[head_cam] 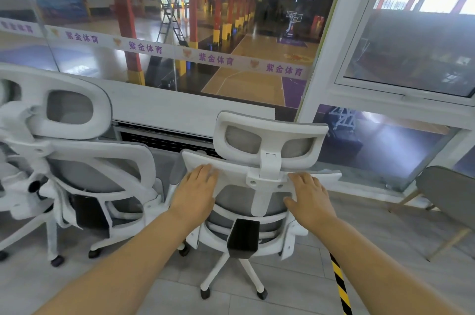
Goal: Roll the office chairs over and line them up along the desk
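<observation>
White mesh chair stands at 12 o'clock, facing the desk just beyond it. On its backrest top the left hand and the right hand rest flat, fingers nearly straight. At 9 o'clock stands a second chair.

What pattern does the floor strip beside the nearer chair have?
The floor strip has black-and-yellow diagonal stripes; head view.

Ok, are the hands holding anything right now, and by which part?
Nothing is clasped: the left hand and right hand lie flat, fingers straight, on the top rail of the nearer office chair, one each side of its headrest post.
</observation>
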Demonstrator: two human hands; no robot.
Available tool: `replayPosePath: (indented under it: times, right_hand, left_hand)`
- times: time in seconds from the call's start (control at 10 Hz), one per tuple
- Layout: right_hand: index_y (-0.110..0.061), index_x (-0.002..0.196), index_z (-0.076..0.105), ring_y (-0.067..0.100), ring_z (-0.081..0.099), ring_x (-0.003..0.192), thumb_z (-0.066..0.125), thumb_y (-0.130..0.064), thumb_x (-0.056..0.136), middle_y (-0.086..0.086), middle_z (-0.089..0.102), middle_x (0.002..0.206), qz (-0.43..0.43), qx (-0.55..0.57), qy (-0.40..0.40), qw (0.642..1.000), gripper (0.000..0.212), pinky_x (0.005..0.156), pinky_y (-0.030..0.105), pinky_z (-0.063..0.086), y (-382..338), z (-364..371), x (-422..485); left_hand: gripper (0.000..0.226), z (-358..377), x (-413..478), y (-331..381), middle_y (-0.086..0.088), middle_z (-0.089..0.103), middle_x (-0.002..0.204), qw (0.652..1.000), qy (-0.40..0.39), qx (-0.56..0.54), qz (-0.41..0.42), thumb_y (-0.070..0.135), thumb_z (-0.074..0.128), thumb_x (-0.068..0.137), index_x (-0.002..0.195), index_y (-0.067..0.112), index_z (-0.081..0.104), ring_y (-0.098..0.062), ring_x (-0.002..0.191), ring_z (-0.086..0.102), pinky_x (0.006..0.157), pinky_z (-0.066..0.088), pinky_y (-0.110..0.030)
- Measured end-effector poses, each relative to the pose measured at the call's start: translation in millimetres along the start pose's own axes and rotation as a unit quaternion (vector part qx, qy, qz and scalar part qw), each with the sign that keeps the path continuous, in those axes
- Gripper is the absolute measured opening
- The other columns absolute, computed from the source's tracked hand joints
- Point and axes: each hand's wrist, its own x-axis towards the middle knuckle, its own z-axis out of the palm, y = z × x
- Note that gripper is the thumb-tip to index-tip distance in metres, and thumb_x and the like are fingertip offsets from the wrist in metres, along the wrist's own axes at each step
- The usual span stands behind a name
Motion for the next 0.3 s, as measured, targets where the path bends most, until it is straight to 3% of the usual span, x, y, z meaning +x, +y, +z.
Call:
replayPosePath:
  times: [0.1, 0.2, 0.3]
  right_hand:
    - [-0.019, 0.142, 0.03, 0.022, 0.028, 0.132, 0.05, -0.03, 0.092, 0.002, 0.032, 0.145, -0.016, -0.006, -0.008, 1.0, 0.055, 0.111, 0.036, 0.021, -10, -4, -17]
    - [-0.019, 0.143, 0.03, 0.023, 0.029, 0.132, 0.05, -0.03, 0.093, 0.002, 0.033, 0.145, -0.042, -0.001, -0.012, 0.999, 0.055, 0.11, 0.037, 0.023, -21, -6, -44]
    - [-0.02, 0.142, 0.033, 0.023, 0.035, 0.128, 0.047, -0.028, 0.094, 0.003, 0.039, 0.141, -0.077, -0.004, -0.007, 0.997, 0.051, 0.103, 0.036, 0.029, -26, -7, -75]
  left_hand:
    - [0.07, -9, -29, 0, -0.016, 0.063, 0.111, 0.999, -0.015, 0.023, -0.02, 0.013, 0.084, 0.051, 0.115, 0.003, 0.06, -0.035, 0.103, 0.061, 0.081, 0.051, -0.043]
    - [0.048, -17, -66, -2, -0.013, 0.064, 0.105, 0.999, -0.007, 0.006, -0.04, 0.011, 0.073, 0.066, 0.112, 0.006, 0.062, -0.034, 0.096, 0.061, 0.078, 0.049, -0.041]
    - [0.036, -33, -106, 7, -0.006, 0.065, 0.082, 0.997, -0.006, 0.046, -0.054, 0.019, 0.082, 0.057, 0.088, 0.011, 0.066, -0.027, 0.076, 0.063, 0.062, 0.05, -0.033]
